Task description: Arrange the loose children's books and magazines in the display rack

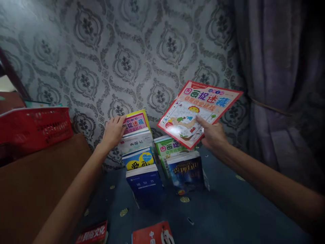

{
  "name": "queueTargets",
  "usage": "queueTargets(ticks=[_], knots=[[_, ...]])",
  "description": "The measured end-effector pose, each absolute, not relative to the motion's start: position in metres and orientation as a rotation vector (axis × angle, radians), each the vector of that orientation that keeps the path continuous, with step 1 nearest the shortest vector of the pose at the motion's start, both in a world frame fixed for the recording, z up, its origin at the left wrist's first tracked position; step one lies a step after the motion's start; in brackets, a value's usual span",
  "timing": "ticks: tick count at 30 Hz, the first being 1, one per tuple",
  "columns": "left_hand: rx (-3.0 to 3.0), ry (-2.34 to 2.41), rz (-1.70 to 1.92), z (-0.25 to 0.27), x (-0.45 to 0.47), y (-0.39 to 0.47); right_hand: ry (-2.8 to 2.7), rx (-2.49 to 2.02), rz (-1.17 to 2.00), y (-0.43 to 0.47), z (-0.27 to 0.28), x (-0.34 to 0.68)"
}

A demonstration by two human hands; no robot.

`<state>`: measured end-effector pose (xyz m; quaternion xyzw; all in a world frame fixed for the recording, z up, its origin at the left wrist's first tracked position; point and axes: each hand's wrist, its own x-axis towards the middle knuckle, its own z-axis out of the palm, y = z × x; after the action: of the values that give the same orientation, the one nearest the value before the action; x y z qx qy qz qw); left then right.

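In my right hand (215,135) is a thin picture book (200,113) with a red border and cartoon drawings. The thumb lies on its cover, and the other fingers are hidden behind it. The book is tilted above the right row of upright books, where a green picture book (169,145) stands behind a dark blue book (186,173). My left hand (114,130) has its fingers bent over the upper left edge of a pink picture book (135,122) at the back of the left row. Before that stand a pale grey book (135,143), a blue-and-yellow book (138,160) and a navy book (146,186).
A red book (153,234) and another red book (92,234) lie at the near edge of the dark patterned cloth (215,217). On the left, a red plastic basket (38,125) stands on a brown box (45,166). Patterned wallpaper (152,51) and a curtain (274,67) close off the back.
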<state>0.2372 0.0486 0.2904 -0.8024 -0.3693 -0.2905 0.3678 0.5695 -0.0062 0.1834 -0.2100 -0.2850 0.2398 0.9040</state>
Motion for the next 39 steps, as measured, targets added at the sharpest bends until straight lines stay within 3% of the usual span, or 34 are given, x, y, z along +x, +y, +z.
queueTargets(ticks=[4,14,24,29,34,39], knots=[[-2.021,-0.959,-0.690,0.300,0.244,0.053,-0.589,-0.393,0.496,0.003,0.173,0.570],[-2.276,-0.685,-0.932,0.293,0.224,0.058,-0.657,-0.305,0.457,-0.002,0.178,0.563],[-2.129,-1.059,-0.515,0.322,0.253,0.068,-0.637,-0.336,0.442,-0.006,0.181,0.564],[-2.097,-1.228,-0.542,0.327,0.243,0.080,-0.664,-0.330,0.399,-0.013,0.185,0.566],[-2.486,-1.403,-0.929,0.330,0.215,0.113,-0.682,-0.332,0.371,-0.016,0.195,0.570],[-2.729,-1.305,-2.063,0.291,0.209,0.119,-0.779,-0.283,0.374,-0.005,0.219,0.578]])
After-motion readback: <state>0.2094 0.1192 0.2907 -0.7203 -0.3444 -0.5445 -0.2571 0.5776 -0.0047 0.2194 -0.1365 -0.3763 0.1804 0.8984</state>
